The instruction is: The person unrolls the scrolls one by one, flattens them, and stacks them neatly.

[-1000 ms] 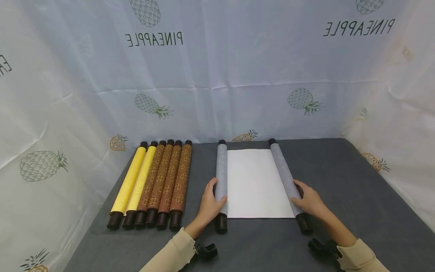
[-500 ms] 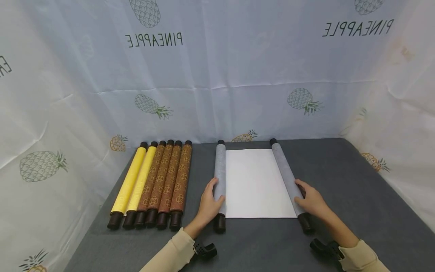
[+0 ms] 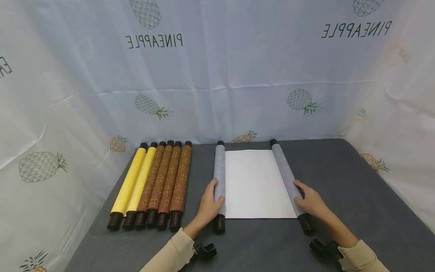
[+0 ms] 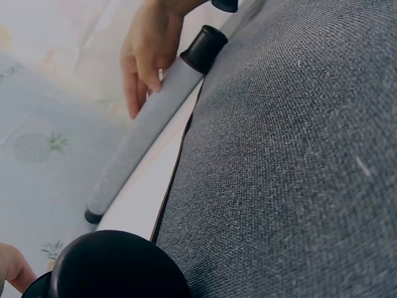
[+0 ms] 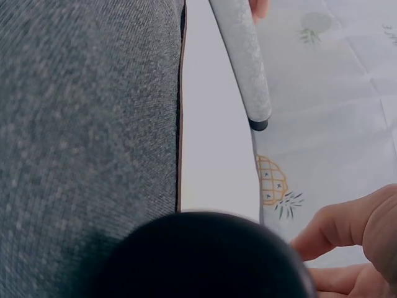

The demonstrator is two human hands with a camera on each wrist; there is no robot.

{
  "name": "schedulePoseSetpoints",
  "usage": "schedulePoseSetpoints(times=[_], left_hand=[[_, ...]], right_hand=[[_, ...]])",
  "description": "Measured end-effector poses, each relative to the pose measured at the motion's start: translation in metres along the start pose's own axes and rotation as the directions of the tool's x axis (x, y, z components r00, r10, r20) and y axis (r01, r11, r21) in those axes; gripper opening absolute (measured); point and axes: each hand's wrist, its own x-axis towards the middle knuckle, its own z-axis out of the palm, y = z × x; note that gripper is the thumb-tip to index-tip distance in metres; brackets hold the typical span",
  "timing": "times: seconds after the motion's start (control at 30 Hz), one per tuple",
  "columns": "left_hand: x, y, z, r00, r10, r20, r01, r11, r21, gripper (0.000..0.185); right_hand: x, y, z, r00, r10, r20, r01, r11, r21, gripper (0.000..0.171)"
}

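Between my two hands lies a half-opened scroll [image 3: 259, 184] on the grey bench [image 3: 357, 196], its white sheet flat and its two grey rolled ends standing apart. My left hand [image 3: 209, 205] curls round the left roll [image 3: 219, 177] near its dark end cap, thumb on the inner side against the paper, so it is clamped on that roll. My right hand [image 3: 310, 202] rests on the outer side of the right roll [image 3: 287, 177], fingers bent over it just above its cap, gripping it too. Compared with a second ago, the rolls sit a little farther apart: the left one has crept outward and the white sheet shows slightly wider, while my hands have hardly shifted along the rolls. I judge from this that the scroll is being spread open slowly and evenly, with more paper likely wound on each side. The left wrist view shows the opposite roll and my other hand's fingers [image 4: 146, 62] laid over it. Off to my left, well apart, two yellow scrolls [image 3: 134, 183] and three brown patterned scrolls [image 3: 168, 181] lie side by side, touching, all rolled up. A pineapple-printed cloth [image 3: 217, 75] walls in the bench.
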Motion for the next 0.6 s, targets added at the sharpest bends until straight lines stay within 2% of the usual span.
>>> schedulePoseSetpoints(times=[0.33, 0.6], left_hand=[[0.0005, -0.0028, -0.0010, 0.998, -0.038, 0.042, 0.039, 0.999, -0.015, 0.070], [0.0001, -0.0032, -0.0033, 0.999, -0.040, 0.025, 0.040, 0.999, 0.004, 0.079]], right_hand=[[-0.0014, 0.0027, -0.0011, 0.999, 0.036, 0.039, -0.035, 0.999, -0.027, 0.070], [0.0003, 0.0057, -0.0020, 0.998, 0.046, 0.051, -0.044, 0.999, -0.032, 0.076]])
